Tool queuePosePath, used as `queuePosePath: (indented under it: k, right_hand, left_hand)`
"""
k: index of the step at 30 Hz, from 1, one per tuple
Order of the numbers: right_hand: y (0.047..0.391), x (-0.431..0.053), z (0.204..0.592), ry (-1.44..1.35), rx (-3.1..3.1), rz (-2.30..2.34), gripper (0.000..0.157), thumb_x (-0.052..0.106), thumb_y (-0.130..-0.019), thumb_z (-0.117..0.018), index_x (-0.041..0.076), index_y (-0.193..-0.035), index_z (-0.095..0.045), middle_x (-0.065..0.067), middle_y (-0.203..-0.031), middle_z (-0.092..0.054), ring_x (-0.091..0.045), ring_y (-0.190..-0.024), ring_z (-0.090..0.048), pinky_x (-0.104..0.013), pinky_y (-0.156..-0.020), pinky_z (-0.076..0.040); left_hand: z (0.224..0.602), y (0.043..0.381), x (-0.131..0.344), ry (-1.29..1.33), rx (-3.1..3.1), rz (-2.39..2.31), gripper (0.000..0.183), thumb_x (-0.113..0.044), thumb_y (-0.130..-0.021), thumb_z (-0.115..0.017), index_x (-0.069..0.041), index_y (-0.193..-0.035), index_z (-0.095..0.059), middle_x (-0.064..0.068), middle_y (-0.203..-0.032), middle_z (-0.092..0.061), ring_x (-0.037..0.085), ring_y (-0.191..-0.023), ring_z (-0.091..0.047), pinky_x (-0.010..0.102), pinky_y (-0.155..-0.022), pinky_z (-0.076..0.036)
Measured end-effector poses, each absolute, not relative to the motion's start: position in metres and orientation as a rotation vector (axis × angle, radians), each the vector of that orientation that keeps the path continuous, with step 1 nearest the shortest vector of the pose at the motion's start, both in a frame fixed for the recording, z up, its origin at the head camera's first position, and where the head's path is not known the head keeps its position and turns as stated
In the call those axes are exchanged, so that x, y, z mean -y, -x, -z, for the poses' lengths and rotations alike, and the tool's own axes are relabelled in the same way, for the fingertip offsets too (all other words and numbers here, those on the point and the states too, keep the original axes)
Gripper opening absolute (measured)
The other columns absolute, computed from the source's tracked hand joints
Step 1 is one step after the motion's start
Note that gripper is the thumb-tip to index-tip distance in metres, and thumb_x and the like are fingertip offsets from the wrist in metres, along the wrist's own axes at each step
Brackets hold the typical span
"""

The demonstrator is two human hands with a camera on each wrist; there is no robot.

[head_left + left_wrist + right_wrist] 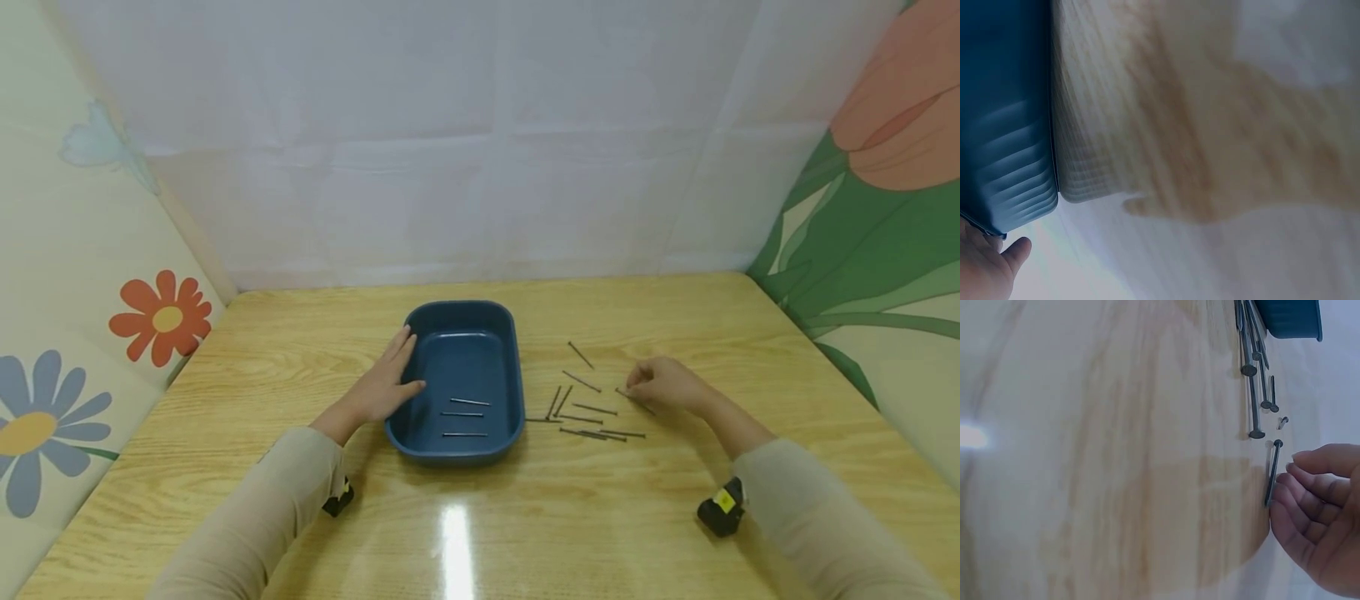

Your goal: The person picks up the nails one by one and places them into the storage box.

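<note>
A deep blue rectangular tray stands on the table with three nails lying inside. My left hand rests at its left rim, fingers extended along the edge and thumb reaching over it. In the left wrist view, the thumb and part of this hand show beside the tray's corner. To the right of the tray lie several loose dark nails. My right hand is low over the rightmost nail, fingers loosely bent and fingertips beside it. No nail shows between thumb and fingers.
The wooden table reflects a bright light near its front. A white cloth hangs behind it, and flower-patterned panels flank both sides. Black wrist devices hang below the sleeves.
</note>
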State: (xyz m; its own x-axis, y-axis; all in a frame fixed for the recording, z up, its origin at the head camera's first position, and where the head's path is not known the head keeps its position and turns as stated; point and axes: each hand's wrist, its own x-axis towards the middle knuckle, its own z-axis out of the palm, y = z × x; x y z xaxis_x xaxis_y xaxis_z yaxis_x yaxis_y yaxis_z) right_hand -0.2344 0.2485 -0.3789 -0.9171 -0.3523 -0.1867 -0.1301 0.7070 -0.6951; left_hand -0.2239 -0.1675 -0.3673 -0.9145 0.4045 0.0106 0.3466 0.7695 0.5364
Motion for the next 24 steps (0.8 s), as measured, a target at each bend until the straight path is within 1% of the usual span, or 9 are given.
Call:
queuePosePath:
  k: [8,12,19,24]
  right_hand:
    - [0.234,-0.244,0.381,0.379,-2.642,0.933,0.008,0.006,-0.075,-0.057,-0.001,-0.079,-0.058,-0.004,-0.07,-0.053,-0.016,-0.06,-0.047,-0.029,-0.053,-0.04]
    - [0.234,-0.241,0.381,0.366,-2.666,0.871,0.007,0.006,-0.074,-0.058,-0.001,-0.077,-0.057,-0.004,-0.069,-0.052,-0.015,-0.058,-0.045,-0.028,-0.051,-0.04]
    - [0.233,-0.235,0.379,0.358,-2.691,0.823,0.004,0.003,-0.073,-0.055,0.0,-0.071,-0.056,-0.003,-0.064,-0.051,-0.013,-0.053,-0.044,-0.026,-0.049,-0.039]
    - [0.233,-0.234,0.379,0.379,-2.707,0.808,0.007,0.001,-0.073,-0.051,0.001,-0.067,-0.055,-0.002,-0.06,-0.049,-0.012,-0.051,-0.041,-0.026,-0.048,-0.036]
  left_hand:
    - [0.367,0.223,0.168,-0.598,-2.862,-0.824,0.07,-0.024,-0.087,-0.049,0.0,-0.138,-0.007,0.01,-0.143,0.006,0.026,-0.129,0.001,0.048,-0.098,-0.015]
    - [0.368,0.223,0.168,-0.598,-2.864,-0.826,0.071,-0.024,-0.087,-0.049,0.0,-0.138,-0.007,0.01,-0.143,0.006,0.026,-0.129,0.001,0.048,-0.098,-0.015]
    - [0.368,0.223,0.167,-0.594,-2.865,-0.826,0.071,-0.024,-0.086,-0.049,0.0,-0.138,-0.007,0.01,-0.143,0.006,0.027,-0.129,0.0,0.048,-0.098,-0.015]
    - [0.368,0.223,0.167,-0.592,-2.868,-0.824,0.071,-0.024,-0.086,-0.049,0.0,-0.138,-0.007,0.01,-0.143,0.006,0.026,-0.129,0.001,0.048,-0.098,-0.015]
